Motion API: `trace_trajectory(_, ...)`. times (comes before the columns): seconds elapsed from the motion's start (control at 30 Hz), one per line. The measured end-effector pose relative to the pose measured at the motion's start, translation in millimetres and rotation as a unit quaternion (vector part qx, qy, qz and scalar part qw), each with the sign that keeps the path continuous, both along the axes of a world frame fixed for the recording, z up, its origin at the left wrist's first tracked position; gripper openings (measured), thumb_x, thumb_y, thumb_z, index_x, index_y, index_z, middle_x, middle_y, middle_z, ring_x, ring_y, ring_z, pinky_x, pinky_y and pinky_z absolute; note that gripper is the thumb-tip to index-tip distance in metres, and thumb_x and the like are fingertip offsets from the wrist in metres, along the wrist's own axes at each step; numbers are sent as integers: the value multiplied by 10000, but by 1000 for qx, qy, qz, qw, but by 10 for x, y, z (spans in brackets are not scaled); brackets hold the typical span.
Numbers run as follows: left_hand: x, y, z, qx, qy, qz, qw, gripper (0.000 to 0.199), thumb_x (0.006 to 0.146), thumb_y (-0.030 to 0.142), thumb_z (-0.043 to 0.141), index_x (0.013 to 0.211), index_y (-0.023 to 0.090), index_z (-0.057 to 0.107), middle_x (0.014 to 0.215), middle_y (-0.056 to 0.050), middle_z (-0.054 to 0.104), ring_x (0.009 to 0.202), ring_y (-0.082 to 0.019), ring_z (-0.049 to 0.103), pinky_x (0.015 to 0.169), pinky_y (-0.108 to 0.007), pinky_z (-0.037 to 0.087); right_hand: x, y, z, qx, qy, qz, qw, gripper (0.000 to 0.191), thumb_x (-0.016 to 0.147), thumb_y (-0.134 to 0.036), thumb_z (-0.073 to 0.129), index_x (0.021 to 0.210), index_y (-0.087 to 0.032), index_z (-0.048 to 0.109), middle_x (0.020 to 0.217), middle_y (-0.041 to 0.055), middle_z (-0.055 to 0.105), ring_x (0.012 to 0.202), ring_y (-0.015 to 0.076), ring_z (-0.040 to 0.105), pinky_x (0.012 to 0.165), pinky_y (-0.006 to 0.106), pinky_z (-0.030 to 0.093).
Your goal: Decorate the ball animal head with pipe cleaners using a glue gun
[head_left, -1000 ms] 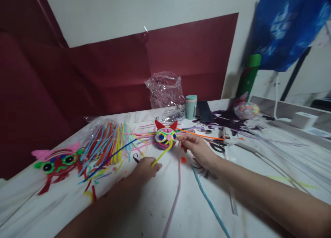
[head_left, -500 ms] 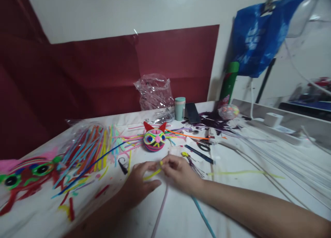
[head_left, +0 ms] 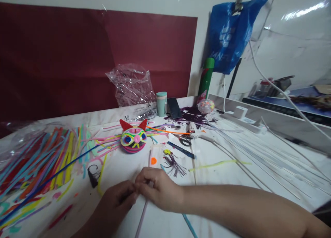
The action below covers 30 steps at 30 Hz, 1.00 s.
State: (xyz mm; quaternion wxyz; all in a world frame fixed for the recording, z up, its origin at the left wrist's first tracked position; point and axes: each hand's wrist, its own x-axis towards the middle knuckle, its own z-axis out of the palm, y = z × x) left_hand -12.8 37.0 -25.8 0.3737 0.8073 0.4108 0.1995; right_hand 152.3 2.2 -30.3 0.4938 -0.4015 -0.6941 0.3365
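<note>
My left hand and my right hand meet at the fingertips over the white table. Both sets of fingers are pinched together, and whatever lies between them is hidden. A lilac pipe cleaner runs under my right hand, and a blue one shows below the right wrist. Beyond the hands sits a round cat-like head with red ears, blue eyes and a pink nose. An orange dot and a tuft of dark purple strands with a yellow top lie just past my right hand.
Many coloured pipe cleaners spread at the left. Scissors, a dark blue strip, a glue gun, a phone and a mint cup are farther back. Long pale rods lie at the right.
The view has turned right, so the red-and-green creature at the left has left the picture. My hands have come together, and the yellow piece between them is now hidden.
</note>
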Motion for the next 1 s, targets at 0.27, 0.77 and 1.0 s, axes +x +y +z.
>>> trace_trajectory(0.27, 15, -10, -1, -5, 10, 44, 999, 268, 678, 415, 482, 533, 190, 506, 538, 17, 495, 554, -140, 449, 530, -231, 364, 140, 38, 102, 218, -378, 30, 899, 166, 841, -146, 422, 721, -158, 536, 721, 57, 562, 668, 160, 487, 610, 260, 412)
trace_trajectory(0.77, -12, -48, -9, -23, -96, 81, 992, 185, 716, 297, 503, 589, 162, 511, 520, 57, 387, 506, -79, 343, 483, -205, 285, 183, 83, 80, 28, -193, 55, 979, 120, 842, -176, 475, 809, -162, 589, 752, 38, 625, 682, 140, 557, 623, 241, 440)
trace_trajectory(1.0, 6, -79, 35, -29, -160, 78, 984, 137, 711, 227, 550, 602, 149, 582, 501, 35, 451, 487, -82, 365, 466, -221, 300, 61, 11, 5, -80, -46, 23, 995, 212, 837, -324, 482, 715, -178, 576, 634, 31, 601, 606, 155, 542, 570, 259, 430)
